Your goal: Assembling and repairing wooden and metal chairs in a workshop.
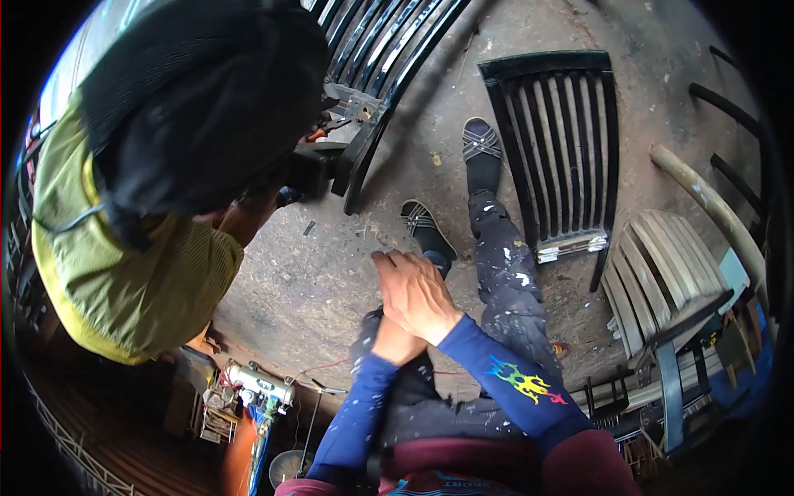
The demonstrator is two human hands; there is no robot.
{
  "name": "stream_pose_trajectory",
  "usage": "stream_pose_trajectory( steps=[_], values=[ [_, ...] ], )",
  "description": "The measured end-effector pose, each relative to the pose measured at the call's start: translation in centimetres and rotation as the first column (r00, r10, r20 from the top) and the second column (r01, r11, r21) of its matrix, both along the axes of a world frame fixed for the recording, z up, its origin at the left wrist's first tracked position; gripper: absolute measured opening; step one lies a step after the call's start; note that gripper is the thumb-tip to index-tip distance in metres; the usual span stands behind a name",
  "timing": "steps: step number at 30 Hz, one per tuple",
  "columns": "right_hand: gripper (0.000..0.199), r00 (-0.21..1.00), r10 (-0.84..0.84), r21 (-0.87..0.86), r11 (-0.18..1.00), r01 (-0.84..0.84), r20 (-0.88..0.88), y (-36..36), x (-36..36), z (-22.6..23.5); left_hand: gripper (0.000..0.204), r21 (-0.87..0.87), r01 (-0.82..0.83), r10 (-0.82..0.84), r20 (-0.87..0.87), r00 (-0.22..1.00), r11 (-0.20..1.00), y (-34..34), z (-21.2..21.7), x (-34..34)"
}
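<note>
My right hand [420,296] lies across my left hand [395,340] in front of my lap, its fingers fairly straight and close together. Only the back and wrist of the left hand show; its fingers are hidden underneath. I see no tool or part in either hand. Both forearms wear blue sleeves, the right one with a bright flame print. Beyond the hands are my paint-spotted trousers [506,273] and my sandals [481,140] over dark socks.
A black slatted chair back [558,149] lies at upper right, beside bare wooden slats [662,273]. Another glossy black slatted piece [389,41] is at top. At left a person in a black head covering and yellow-green top [141,273] bends over. Machinery [263,384] stands at lower left.
</note>
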State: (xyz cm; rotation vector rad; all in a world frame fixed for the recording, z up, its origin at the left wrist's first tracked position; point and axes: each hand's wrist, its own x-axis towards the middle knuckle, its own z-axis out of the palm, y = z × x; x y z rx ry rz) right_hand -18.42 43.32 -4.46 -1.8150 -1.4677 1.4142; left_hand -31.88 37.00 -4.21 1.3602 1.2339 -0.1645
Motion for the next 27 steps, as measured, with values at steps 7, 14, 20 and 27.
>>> stream_pose_trajectory(
  steps=[7, 14, 20, 27],
  values=[
    [0.023, 0.762, 0.558, -0.398, 0.65, -0.647, -0.329, -3.0, 1.0, -8.0, 0.029, -0.186, 0.477, -0.493, -0.05, 0.869, 0.859, -3.8, -12.1, 11.7],
    [0.029, 0.794, 0.433, -0.332, 0.742, -0.583, -0.426, -2.1, -0.5, -7.6, 0.015, 0.013, 0.553, -0.547, -0.13, 0.827, 0.833, -1.7, -13.8, 11.4],
    [0.028, 0.839, 0.383, -0.328, 0.793, -0.514, -0.387, -1.3, -0.8, -7.7, 0.018, -0.023, 0.599, -0.599, -0.062, 0.798, 0.8, -1.0, -14.4, 11.3],
    [0.031, 0.836, 0.389, -0.34, 0.783, -0.521, -0.387, -1.6, -1.5, -7.9, 0.016, -0.033, 0.609, -0.609, -0.032, 0.792, 0.793, -0.3, -14.4, 11.6]
  ],
)
